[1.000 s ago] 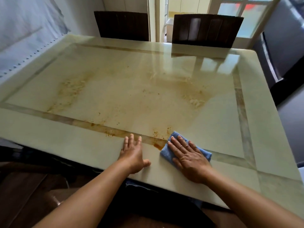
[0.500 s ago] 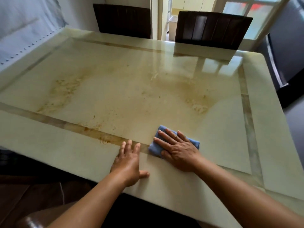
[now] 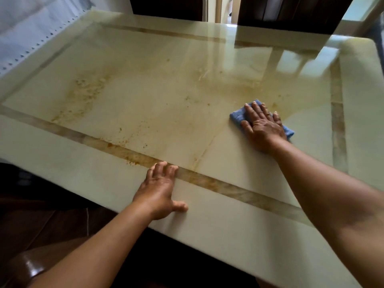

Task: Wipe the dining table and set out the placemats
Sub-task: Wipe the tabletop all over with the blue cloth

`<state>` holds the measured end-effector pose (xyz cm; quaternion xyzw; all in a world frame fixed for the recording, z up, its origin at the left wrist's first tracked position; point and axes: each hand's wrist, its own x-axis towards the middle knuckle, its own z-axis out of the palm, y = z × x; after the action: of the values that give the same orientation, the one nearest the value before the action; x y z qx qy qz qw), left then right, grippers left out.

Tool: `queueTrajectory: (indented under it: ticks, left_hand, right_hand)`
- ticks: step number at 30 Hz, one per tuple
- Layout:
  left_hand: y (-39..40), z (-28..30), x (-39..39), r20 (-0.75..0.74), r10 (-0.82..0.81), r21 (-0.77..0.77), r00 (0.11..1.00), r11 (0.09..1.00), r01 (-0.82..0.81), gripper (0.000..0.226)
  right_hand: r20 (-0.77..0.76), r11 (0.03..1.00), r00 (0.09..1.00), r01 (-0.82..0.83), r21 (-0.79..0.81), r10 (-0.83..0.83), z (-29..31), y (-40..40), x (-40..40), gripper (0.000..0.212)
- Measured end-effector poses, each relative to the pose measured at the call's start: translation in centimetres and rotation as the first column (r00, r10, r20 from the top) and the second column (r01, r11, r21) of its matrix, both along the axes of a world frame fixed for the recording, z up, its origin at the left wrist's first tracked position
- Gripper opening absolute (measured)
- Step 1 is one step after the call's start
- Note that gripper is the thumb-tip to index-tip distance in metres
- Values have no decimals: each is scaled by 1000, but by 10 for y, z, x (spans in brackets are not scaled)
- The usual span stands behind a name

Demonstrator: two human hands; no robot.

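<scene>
A glossy pale marble dining table (image 3: 145, 113) fills the view, smeared with orange-brown stains across its middle and along the near inlaid band. My right hand (image 3: 262, 124) presses flat, fingers straight, on a folded blue cloth (image 3: 236, 117) on the right part of the tabletop. My left hand (image 3: 159, 189) rests palm down near the front edge, fingers spread on the inlaid band. A cleaner pale streak runs from the cloth back toward the near band. No placemats are in view.
Two dark wooden chair backs stand at the far edge, one (image 3: 166, 5) at centre left and one (image 3: 291, 11) at right. A pale blue sheet (image 3: 31, 28) with a dotted edge lies along the table's left side. Dark wooden floor (image 3: 41, 225) shows below the front edge.
My right hand has pushed the blue cloth from the near band up and to the right into the table's stained middle. My left hand has stayed near the front edge.
</scene>
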<state>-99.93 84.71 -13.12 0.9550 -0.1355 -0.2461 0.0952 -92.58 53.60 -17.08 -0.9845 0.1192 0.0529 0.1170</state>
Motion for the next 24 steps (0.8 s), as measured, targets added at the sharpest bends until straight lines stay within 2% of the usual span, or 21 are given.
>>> queueTrajectory:
  ticks: [4, 10, 12, 14, 16, 20, 24]
  left_hand:
    - [3, -1, -3, 19, 4, -23, 1000, 1000, -4, 104]
    - [0, 1, 0, 19, -29, 58, 999, 998, 28, 105]
    - [-11, 4, 2, 71, -29, 73, 997, 997, 24, 96]
    - [-23, 4, 5, 187, -17, 3, 982, 1000, 17, 83]
    - [-35, 3, 8, 257, 27, -103, 966, 995, -1, 75]
    - [-49, -3, 9, 244, 24, -188, 970, 982, 23, 73]
    - [-48, -10, 3, 192, -19, -188, 981, 981, 55, 76]
  right_hand:
    - [-33, 997, 997, 75, -7, -76, 0, 10, -5, 57]
    - [-41, 994, 994, -104, 18, 105, -1, 18, -28, 56]
    - [-39, 992, 991, -126, 27, 127, -1, 13, -32, 56]
    - [-23, 999, 999, -41, 32, 42, -1, 8, -30, 56]
    - [2, 991, 991, 130, 26, -130, -4, 1, -28, 58]
    - [44, 878, 879, 471, 87, -476, -5, -25, -21, 61]
    - [29, 808, 809, 584, 77, -587, -2, -45, 3, 61]
